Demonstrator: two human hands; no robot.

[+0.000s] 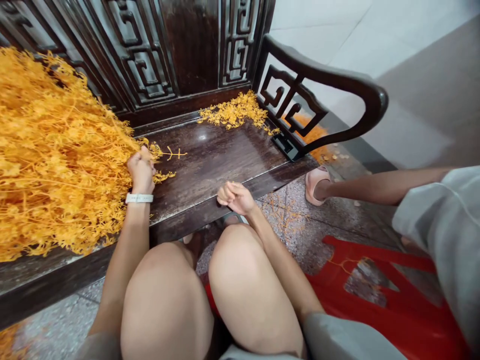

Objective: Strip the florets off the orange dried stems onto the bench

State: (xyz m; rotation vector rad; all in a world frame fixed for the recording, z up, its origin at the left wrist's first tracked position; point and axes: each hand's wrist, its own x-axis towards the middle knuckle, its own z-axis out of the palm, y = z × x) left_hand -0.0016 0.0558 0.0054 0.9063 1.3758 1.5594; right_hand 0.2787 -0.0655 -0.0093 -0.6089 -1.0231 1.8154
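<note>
Fingers (137, 165) of the left hand (141, 175) are closed narrow on stems at the near edge of the dried orange sprigs (48, 150). This grip at the edge lets a few stems be worked free without disturbing the whole heap. A white wristband (139, 198) circles the left wrist.

The heap covers the left end of a dark wooden bench (217, 157), set against its carved lattice back (138, 55). The back keeps the heap from sliding off the far side. The bench seat is at a height that places the heap within direct reach of the left hand.

Fingers (228, 192) of the right hand (235, 197) are curled together above the near edge of the seat. Nothing shows between them, though a fine stem could not be told at this size.

A single loose sprig (172, 153) lies on the bare seat just right of the left hand. A small pile of sprigs (234, 111) sits far right, by the carved armrest (326, 75).

To the right, a second person's bare leg (375, 185) ends in a pink slipper (317, 185) on the terrazzo floor (311, 232). A red plastic stool (375, 265) stands near right.
</note>
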